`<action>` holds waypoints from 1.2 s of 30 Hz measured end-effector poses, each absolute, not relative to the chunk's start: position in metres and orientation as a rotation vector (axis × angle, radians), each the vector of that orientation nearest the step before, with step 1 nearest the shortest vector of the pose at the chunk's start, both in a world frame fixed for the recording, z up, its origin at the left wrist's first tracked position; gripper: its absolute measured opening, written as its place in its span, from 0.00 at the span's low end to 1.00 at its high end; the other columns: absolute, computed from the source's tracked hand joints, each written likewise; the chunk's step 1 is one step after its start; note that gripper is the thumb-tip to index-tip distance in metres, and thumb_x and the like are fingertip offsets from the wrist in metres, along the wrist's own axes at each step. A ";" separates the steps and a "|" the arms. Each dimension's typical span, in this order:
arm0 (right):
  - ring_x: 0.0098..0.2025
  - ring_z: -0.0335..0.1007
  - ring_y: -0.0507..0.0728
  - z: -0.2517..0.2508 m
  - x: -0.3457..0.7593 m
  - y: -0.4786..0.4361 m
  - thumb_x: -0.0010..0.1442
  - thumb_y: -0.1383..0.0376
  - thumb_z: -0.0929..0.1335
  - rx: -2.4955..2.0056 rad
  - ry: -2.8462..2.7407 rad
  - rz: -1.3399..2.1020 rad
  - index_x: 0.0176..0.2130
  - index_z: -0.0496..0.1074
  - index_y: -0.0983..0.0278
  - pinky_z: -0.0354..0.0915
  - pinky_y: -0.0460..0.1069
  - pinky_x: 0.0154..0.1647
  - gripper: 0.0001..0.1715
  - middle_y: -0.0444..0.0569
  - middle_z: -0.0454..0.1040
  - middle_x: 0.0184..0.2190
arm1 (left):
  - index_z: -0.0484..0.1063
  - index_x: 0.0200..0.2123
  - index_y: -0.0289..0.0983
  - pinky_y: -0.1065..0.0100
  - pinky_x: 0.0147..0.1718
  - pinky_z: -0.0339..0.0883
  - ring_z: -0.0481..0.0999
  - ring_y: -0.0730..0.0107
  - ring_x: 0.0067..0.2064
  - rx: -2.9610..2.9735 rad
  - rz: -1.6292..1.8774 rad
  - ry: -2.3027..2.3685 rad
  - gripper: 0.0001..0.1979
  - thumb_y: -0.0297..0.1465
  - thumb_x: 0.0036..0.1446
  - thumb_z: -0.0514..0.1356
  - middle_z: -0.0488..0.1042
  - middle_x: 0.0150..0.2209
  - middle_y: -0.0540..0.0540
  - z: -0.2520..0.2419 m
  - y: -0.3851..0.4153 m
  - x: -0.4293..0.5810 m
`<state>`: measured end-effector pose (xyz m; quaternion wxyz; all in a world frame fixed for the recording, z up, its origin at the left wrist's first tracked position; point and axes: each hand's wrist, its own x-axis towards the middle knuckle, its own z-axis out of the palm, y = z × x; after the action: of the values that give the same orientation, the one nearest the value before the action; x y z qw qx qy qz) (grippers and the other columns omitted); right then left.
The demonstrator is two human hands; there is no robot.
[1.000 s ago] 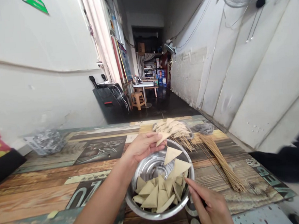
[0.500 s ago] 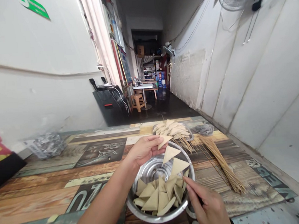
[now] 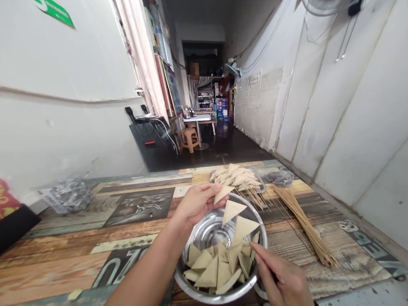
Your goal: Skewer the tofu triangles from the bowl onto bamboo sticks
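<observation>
My right hand (image 3: 286, 278) is closed around the lower end of a thin wooden skewer (image 3: 249, 238), at the right rim of a steel bowl (image 3: 186, 291). Two pale tofu triangles, a larger one (image 3: 244, 228) and a smaller one (image 3: 233, 211), are threaded along it over the bowl. At the skewer's far end, my left hand (image 3: 198, 203) pinches another tofu triangle (image 3: 222, 193). Whether the skewer tip has gone through that piece is hard to see. Several loose tofu triangles (image 3: 207, 271) lie heaped in the near part of the bowl.
Behind the bowl, a clear tray holds a pile of finished tofu skewers (image 3: 237, 176). A bundle of bare skewers (image 3: 309, 229) lies to the right, near a crumpled grey plastic bag (image 3: 280, 177). A clear bag (image 3: 69, 196) sits far left; a small scrap (image 3: 74, 295) lies on the table.
The view has shifted slightly, so the scene sits a little further right. My left hand and its tofu triangle have moved slightly left relative to the bowl. Both hands keep their grips.
</observation>
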<state>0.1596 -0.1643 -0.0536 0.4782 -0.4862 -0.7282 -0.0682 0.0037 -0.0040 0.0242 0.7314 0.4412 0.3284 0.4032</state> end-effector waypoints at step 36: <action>0.30 0.78 0.55 -0.054 0.157 -0.163 0.57 0.75 0.61 -1.163 -1.794 -0.306 0.47 0.67 0.70 0.72 0.44 0.29 0.17 0.59 0.79 0.34 | 0.72 0.30 0.28 0.72 0.28 0.73 0.76 0.70 0.28 0.882 0.891 0.718 0.04 0.22 0.52 0.57 0.76 0.26 0.41 0.025 -0.010 0.007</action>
<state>0.1567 -0.1634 -0.0542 0.4713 -0.4749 -0.7326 -0.1248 0.0072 -0.0099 0.0255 0.7501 0.4038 0.3287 0.4078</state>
